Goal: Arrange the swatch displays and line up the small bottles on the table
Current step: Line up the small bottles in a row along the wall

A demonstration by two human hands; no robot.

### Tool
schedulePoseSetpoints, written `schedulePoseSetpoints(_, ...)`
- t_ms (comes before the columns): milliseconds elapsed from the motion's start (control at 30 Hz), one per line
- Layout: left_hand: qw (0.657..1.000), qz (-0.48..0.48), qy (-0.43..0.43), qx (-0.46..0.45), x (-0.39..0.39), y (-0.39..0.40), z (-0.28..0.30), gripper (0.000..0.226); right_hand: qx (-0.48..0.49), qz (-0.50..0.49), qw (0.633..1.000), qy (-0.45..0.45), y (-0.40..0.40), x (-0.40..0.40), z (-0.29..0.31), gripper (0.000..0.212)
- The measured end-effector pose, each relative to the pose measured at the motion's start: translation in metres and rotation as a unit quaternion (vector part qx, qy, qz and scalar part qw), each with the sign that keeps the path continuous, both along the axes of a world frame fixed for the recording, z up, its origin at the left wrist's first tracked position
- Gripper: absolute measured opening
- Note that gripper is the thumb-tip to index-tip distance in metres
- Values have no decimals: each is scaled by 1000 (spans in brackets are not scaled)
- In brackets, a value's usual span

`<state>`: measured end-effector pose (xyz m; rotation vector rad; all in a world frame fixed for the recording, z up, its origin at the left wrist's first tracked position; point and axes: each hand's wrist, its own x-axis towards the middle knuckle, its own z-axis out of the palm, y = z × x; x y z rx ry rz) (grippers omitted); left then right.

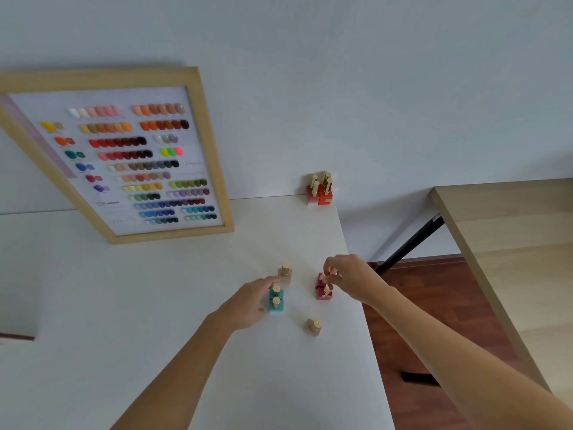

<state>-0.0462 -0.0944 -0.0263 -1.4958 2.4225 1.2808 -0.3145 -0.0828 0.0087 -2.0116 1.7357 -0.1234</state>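
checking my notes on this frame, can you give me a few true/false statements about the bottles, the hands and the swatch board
1. The framed swatch board leans against the wall at the back of the white table. True.
2. The right hand is at the red bottles near the table's right edge. True.
3. The left hand is lifting the swatch board. False: it is beside the teal bottles, far from the board.
4. A cluster of red bottles with gold caps stands at the far right corner of the table. True.
5. All the small bottles already form one straight line. False: they are scattered, with a tan bottle standing alone nearer the person.
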Motion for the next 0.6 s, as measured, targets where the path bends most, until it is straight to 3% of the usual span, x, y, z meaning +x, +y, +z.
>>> schedulePoseSetpoints(367,994,87,1,-60,-22,17,-14,54,12,-15,1000,16,0,-4,-3,31)
schedulePoseSetpoints(500,992,95,-3,-78,-23,19,-16,48,2,-49,998,-36,3,-2,-2,37)
schedulePoseSetpoints(600,991,98,-5,-90,-24,21,-17,47,71,-11,995,-70,8,-1,2,52)
